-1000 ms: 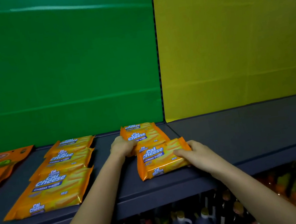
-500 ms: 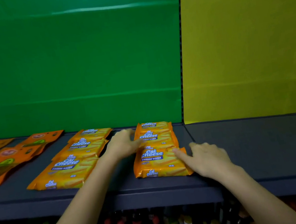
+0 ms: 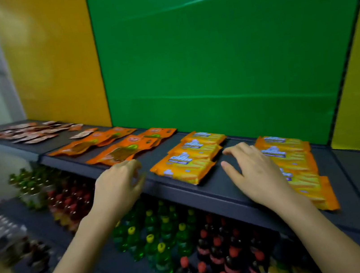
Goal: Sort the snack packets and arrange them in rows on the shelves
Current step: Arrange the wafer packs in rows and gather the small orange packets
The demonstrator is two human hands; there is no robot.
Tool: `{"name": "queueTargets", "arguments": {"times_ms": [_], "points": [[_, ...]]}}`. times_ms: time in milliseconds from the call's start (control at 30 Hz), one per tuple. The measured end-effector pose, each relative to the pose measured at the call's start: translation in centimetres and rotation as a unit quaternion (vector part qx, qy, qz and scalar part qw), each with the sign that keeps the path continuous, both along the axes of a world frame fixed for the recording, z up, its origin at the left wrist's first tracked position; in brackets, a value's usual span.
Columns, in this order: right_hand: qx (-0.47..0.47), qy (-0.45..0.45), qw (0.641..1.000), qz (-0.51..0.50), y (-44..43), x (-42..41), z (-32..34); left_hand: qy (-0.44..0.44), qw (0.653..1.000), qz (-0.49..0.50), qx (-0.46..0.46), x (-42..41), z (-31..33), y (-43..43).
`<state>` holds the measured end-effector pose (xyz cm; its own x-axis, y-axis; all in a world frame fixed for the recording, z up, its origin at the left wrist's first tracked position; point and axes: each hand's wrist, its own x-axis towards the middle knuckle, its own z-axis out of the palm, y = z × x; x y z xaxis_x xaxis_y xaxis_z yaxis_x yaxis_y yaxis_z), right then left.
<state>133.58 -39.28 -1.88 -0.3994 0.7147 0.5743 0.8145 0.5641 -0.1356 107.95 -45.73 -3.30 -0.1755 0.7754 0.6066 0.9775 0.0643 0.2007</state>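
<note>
The left hand (image 3: pixel 119 188) and right hand (image 3: pixel 257 177) are hanging empty, fingers loosely apart, over the matte dark shelf (image 3: pixel 218 191). Glossy orange rectangular wafer packets are lying flat in overlapping rows: the left row (image 3: pixel 190 160) at the right hand's 10 o'clock, the right row (image 3: pixel 296 165) at its 3 o'clock.

I see two rows of yellow-orange wafer packets lying flat on the dark shelf (image 3: pixel 220 189), each running near to far with its packets overlapping. The left row (image 3: pixel 190 160) shows three packets, and the right row (image 3: pixel 300 159) is longer and reaches the near edge. Left of them lie two rows of deeper-orange pouches (image 3: pixel 127 149), also flat and overlapping. At the far left, small packets (image 3: pixel 25 133) lie scattered, too blurred to read.
</note>
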Motion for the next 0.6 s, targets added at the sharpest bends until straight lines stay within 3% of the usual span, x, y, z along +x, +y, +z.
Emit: {"name": "queueTargets", "arguments": {"times_ms": [233, 600], "points": [[-0.025, 0.001, 0.993, 0.118, -2.1, -12.5, -0.7, 0.015, 0.995, 0.101, -0.02, -11.1, -2.1, -6.6], [-0.091, -0.014, 0.974, 0.208, -6.8, -34.9, -3.7, 0.035, 0.984, 0.159, -0.072, -30.0, -6.1, -13.9]]}}
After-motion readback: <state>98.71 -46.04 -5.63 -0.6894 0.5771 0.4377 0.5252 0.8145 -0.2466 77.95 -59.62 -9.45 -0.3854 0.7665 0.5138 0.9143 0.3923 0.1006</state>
